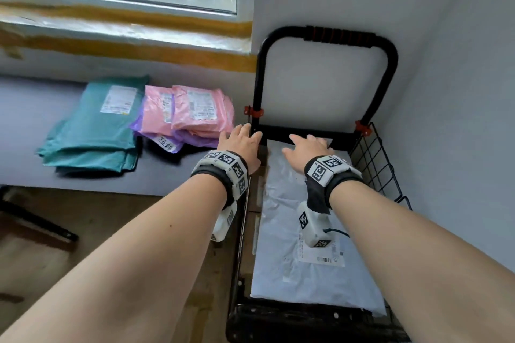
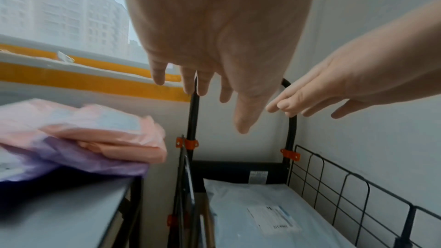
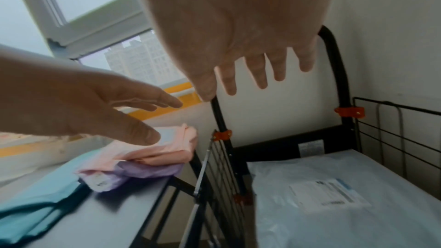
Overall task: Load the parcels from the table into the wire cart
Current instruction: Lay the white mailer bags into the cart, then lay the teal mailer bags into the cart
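Observation:
A large white-grey parcel point(image 1: 312, 234) with a shipping label lies flat in the black wire cart point(image 1: 373, 164). On the grey table point(image 1: 33, 125) sit pink parcels point(image 1: 195, 108) stacked over purple ones point(image 1: 192, 138), and beside them a pile of teal parcels point(image 1: 94, 131). My left hand point(image 1: 241, 139) hovers with fingers spread at the table's right edge, next to the pink stack, holding nothing. My right hand point(image 1: 306, 146) is held flat and empty above the far end of the white parcel. The wrist views show the left hand point(image 2: 203, 86) and the right hand point(image 3: 260, 74) with fingers straight.
The cart's black push handle point(image 1: 340, 33) rises against the white wall in the corner. A window sill with yellow tape point(image 1: 125, 47) runs behind the table. The cart's left wire panel point(image 3: 214, 173) stands between table and cart bed. Wooden floor point(image 1: 83, 231) lies below.

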`<action>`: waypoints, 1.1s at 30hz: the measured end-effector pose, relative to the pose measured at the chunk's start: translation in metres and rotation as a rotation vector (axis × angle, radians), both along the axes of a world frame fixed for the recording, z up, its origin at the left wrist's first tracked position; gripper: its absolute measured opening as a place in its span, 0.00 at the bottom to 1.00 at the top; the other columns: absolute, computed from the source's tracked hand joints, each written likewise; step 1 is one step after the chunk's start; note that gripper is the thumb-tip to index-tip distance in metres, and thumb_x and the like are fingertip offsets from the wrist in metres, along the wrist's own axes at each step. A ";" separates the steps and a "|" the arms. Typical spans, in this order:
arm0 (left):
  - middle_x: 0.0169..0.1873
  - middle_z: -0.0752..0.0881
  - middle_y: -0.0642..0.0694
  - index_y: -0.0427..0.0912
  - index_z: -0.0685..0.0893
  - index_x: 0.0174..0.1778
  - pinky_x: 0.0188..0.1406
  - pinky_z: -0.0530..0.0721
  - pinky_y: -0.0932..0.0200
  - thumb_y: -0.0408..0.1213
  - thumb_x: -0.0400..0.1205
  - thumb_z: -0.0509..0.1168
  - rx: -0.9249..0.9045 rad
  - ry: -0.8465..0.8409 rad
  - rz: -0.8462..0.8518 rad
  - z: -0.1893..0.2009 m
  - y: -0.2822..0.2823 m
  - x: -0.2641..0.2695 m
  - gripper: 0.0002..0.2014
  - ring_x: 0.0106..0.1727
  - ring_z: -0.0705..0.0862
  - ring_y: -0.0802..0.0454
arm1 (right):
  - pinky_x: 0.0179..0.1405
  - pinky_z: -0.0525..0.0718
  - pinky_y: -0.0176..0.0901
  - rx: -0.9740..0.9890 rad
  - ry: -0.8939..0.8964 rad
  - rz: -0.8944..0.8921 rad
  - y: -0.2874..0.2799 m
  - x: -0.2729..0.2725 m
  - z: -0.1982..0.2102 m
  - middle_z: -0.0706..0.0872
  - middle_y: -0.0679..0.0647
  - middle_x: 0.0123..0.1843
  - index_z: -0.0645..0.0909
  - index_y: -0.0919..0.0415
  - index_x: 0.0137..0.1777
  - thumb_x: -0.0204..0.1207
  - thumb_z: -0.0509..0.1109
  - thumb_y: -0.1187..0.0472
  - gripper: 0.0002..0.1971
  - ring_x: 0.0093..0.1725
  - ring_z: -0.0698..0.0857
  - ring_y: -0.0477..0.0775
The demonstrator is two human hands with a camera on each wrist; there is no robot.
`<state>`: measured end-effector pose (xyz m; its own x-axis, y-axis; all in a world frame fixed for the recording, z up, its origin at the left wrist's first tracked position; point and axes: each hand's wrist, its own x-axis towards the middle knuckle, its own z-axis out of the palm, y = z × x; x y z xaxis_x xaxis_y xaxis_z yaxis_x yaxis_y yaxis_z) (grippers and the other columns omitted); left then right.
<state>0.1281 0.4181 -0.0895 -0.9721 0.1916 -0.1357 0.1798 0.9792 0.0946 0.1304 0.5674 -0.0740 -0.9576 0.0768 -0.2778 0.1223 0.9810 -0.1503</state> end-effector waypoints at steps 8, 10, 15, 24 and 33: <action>0.78 0.64 0.42 0.48 0.68 0.76 0.75 0.62 0.40 0.47 0.81 0.61 -0.002 0.035 0.064 0.048 -0.121 0.044 0.26 0.79 0.61 0.43 | 0.73 0.66 0.58 -0.022 0.049 0.106 -0.125 0.027 0.046 0.71 0.59 0.77 0.70 0.49 0.76 0.82 0.56 0.46 0.23 0.77 0.66 0.65; 0.77 0.66 0.42 0.48 0.69 0.76 0.74 0.64 0.41 0.46 0.80 0.62 -0.026 0.047 0.092 0.051 -0.154 0.054 0.26 0.79 0.63 0.43 | 0.73 0.68 0.58 -0.020 0.050 0.136 -0.157 0.031 0.050 0.73 0.60 0.76 0.72 0.49 0.74 0.81 0.56 0.46 0.23 0.75 0.68 0.66; 0.73 0.72 0.44 0.48 0.72 0.74 0.72 0.67 0.45 0.44 0.80 0.63 -0.079 0.076 0.172 0.058 -0.230 0.076 0.24 0.75 0.68 0.45 | 0.71 0.72 0.51 0.002 0.048 0.268 -0.233 0.043 0.060 0.75 0.59 0.75 0.73 0.52 0.74 0.82 0.56 0.49 0.22 0.72 0.74 0.64; 0.71 0.74 0.45 0.48 0.72 0.74 0.71 0.67 0.45 0.44 0.81 0.62 -0.094 0.110 0.316 0.060 -0.326 0.081 0.23 0.74 0.70 0.45 | 0.69 0.74 0.45 0.062 0.070 0.456 -0.329 0.039 0.072 0.73 0.57 0.78 0.66 0.62 0.79 0.84 0.55 0.60 0.24 0.75 0.72 0.60; 0.71 0.72 0.44 0.47 0.71 0.74 0.69 0.68 0.47 0.42 0.81 0.61 -0.139 0.091 0.344 0.040 -0.391 0.017 0.24 0.73 0.70 0.45 | 0.70 0.75 0.45 -0.043 0.003 0.449 -0.394 -0.035 0.043 0.74 0.59 0.76 0.76 0.55 0.73 0.78 0.61 0.63 0.22 0.74 0.74 0.61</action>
<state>0.1452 0.0274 -0.0496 -0.9857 -0.1619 -0.0471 -0.1599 0.9861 -0.0450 0.0951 0.1733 -0.0314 -0.8943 -0.3577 -0.2688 -0.3142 0.9298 -0.1917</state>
